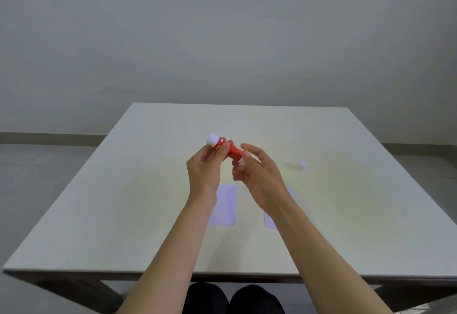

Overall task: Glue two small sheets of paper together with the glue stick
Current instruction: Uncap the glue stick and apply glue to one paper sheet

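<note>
Head view: the red glue stick point(228, 149) is held above the table point(123, 190), pinched by the left hand point(204, 169), its base gripped by the right hand point(257, 177). The white cap point(303, 166) is already off. Both paper sheets point(223, 206) are lying apart, seemingly unglued.
</note>
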A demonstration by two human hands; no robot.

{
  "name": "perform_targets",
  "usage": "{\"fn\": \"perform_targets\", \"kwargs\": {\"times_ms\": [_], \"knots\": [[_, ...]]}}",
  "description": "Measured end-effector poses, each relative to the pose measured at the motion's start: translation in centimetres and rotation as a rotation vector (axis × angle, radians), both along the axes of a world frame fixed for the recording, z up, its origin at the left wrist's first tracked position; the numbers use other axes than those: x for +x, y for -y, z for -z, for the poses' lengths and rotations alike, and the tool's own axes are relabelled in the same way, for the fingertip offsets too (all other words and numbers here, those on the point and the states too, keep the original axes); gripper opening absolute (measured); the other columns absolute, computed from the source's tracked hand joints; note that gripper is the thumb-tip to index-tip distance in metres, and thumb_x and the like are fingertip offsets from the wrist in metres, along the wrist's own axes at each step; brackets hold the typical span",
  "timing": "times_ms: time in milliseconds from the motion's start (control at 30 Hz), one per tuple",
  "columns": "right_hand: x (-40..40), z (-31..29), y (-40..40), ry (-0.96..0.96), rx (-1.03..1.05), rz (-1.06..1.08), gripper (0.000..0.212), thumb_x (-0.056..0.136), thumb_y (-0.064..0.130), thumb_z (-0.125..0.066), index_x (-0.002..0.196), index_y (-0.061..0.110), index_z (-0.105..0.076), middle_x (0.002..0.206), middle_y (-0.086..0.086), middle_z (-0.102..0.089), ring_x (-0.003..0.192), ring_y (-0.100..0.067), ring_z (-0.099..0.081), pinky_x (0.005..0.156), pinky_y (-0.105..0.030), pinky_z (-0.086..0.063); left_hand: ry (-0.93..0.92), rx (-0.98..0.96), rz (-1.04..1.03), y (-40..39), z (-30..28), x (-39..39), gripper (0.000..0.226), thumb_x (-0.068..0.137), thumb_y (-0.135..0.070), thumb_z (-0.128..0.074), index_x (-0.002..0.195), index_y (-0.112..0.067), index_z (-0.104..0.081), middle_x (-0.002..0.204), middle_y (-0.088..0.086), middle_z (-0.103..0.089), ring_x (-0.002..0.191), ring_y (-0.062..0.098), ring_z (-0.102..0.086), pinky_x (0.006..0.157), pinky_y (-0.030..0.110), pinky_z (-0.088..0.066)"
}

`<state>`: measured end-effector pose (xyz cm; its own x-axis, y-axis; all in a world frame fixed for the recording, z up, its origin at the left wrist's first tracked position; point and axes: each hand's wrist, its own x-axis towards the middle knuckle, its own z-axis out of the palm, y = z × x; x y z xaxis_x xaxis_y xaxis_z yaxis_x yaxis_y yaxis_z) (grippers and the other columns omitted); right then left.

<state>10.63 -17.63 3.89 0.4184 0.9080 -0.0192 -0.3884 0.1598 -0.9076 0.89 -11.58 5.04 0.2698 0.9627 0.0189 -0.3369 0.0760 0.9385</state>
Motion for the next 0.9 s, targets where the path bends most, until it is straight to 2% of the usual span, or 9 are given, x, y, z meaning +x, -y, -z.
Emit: {"fn": "perform_targets", "kwargs": {"times_ms": [67,200,300,400,500,600,733,800,900], "knots": [[0.11,0.28,-0.02,-0.023,0.034,-0.008,0.015,0.095,0.014,-0.051,0.099,0.003,-0.060,0.074,-0.011,-0.056,0.055,-0.018,-0.053,0.057,-0.025,-0.047,-0.008,0.001,-0.002,-0.09,-0.09,0.08,0.014,0.083,-0.016,-0.069,0.091,-0.006,-0.073,0.092,0.001,-0.076,0.092,0.011,-0.069,0.078,0.013,-0.049],[-0.13,-0.03,0.02,-0.064,-0.224,0.016,0.040,0.096,0.038,-0.047,0.072,0.008,-0.059,0.055,-0.001,-0.042,0.038,-0.011,-0.034,0.039,-0.018,-0.029,-0.013,0.028,0.022,0.19,0.11,0.17,0.005,0.082,-0.013,-0.069,0.085,-0.016,-0.073,0.091,0.000,-0.076,0.090,0.009,-0.070,0.072,0.004,-0.048],[-0.14,-0.05,-0.16,0.056,-0.375,0.060,0.049,0.094,0.049,-0.041,0.062,0.014,-0.050,0.051,0.002,-0.031,0.034,-0.011,-0.024,0.037,-0.020,-0.019,-0.013,0.034,0.037,0.37,0.20,0.25,0.008,0.083,-0.012,-0.069,0.088,-0.015,-0.072,0.085,-0.005,-0.076,0.084,0.006,-0.070,0.072,0.004,-0.048],[0.08,-0.25,-0.17,-0.035,-0.316,0.029,0.045,0.095,0.044,-0.044,0.075,0.007,-0.061,0.050,0.000,-0.044,0.040,-0.015,-0.037,0.044,-0.023,-0.031,-0.006,0.027,0.022,0.29,0.16,0.21,0.007,0.082,-0.013,-0.069,0.088,-0.014,-0.073,0.087,-0.003,-0.076,0.087,0.008,-0.070,0.072,0.004,-0.048],[0.29,0.00,0.09,-0.136,-0.084,-0.040,0.017,0.094,0.020,-0.053,0.103,0.006,-0.058,0.065,-0.005,-0.054,0.051,-0.017,-0.049,0.054,-0.025,-0.043,0.009,0.009,-0.007,-0.04,0.05,0.14,0.006,0.082,-0.015,-0.070,0.087,-0.014,-0.073,0.092,0.000,-0.076,0.094,0.011,-0.070,0.071,0.003,-0.046],[0.13,0.43,0.22,-0.108,-0.055,-0.042,0.013,0.095,0.018,-0.052,0.095,0.007,-0.059,0.066,-0.005,-0.053,0.049,-0.016,-0.048,0.050,-0.022,-0.042,0.001,0.016,-0.011,-0.24,-0.23,0.17,0.007,0.082,-0.015,-0.070,0.088,-0.013,-0.073,0.096,0.004,-0.076,0.097,0.013,-0.069,0.073,0.004,-0.047],[-0.11,-0.20,-0.25,-0.016,-0.294,-0.004,0.039,0.096,0.040,-0.044,0.079,0.007,-0.057,0.043,0.004,-0.038,0.035,-0.012,-0.031,0.038,-0.019,-0.026,-0.013,0.017,0.013,-0.17,-0.02,-0.04,0.005,0.081,-0.014,-0.070,0.084,-0.018,-0.073,0.093,0.000,-0.076,0.098,0.014,-0.069,0.084,0.015,-0.047],[-0.16,-0.32,-0.48,0.059,-0.379,-0.002,0.046,0.095,0.047,-0.042,0.068,0.011,-0.050,0.042,0.006,-0.030,0.034,-0.011,-0.025,0.038,-0.020,-0.021,-0.010,0.015,0.013,-0.17,0.09,-0.14,0.005,0.082,-0.014,-0.070,0.084,-0.018,-0.073,0.092,0.000,-0.076,0.099,0.015,-0.069,0.088,0.017,-0.047],[-0.05,-0.40,-0.31,0.147,-0.343,-0.027,0.047,0.093,0.048,-0.045,0.076,0.007,-0.059,0.052,-0.001,-0.047,0.041,-0.016,-0.041,0.044,-0.023,-0.032,-0.001,0.007,-0.003,-0.32,0.08,-0.32,0.007,0.083,-0.015,-0.069,0.088,-0.012,-0.073,0.096,0.002,-0.076,0.101,0.015,-0.069,0.079,0.009,-0.047]]}}
